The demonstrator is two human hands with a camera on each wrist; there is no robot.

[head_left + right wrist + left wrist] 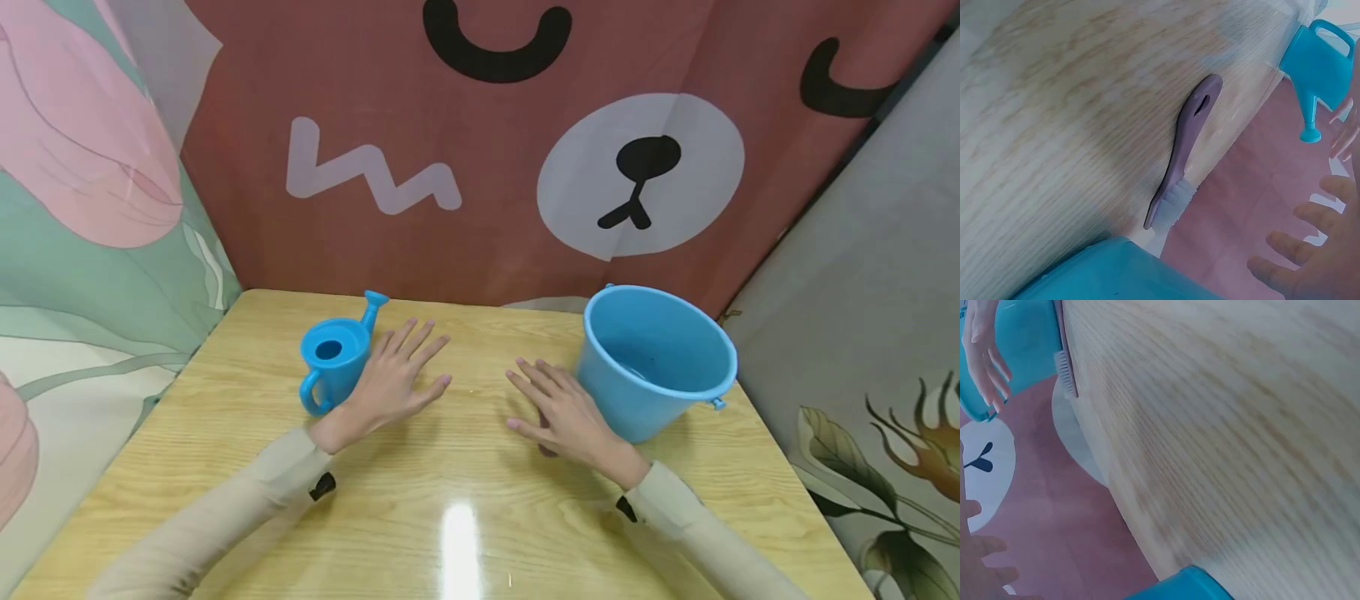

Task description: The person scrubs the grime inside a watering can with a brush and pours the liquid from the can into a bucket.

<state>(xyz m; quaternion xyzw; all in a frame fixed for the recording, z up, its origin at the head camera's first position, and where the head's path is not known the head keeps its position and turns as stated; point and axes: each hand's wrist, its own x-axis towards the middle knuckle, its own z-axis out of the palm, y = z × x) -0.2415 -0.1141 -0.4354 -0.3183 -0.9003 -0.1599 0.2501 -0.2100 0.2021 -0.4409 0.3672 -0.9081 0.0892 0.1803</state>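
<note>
My fingers [431,350] grip none of the 3 things on the bench [405,508]: the blue watering can [345,372] stands upright on the left, the light blue bucket [630,404] upright on the right, and the purple brush [1185,140] lies flat near the bucket. Nothing is lifted, so I judge the handling to be either at its very start, with all of it left, or at its end; I cannot tell which. Both forearms [217,508] reach forward and angle inward, palms down. My left hand [386,383] hovers just beside the watering can, fingers spread, thumb apart; my right hand [573,412] is over the brush, beside the bucket, fingers loosely spread, pinching nothing
</note>
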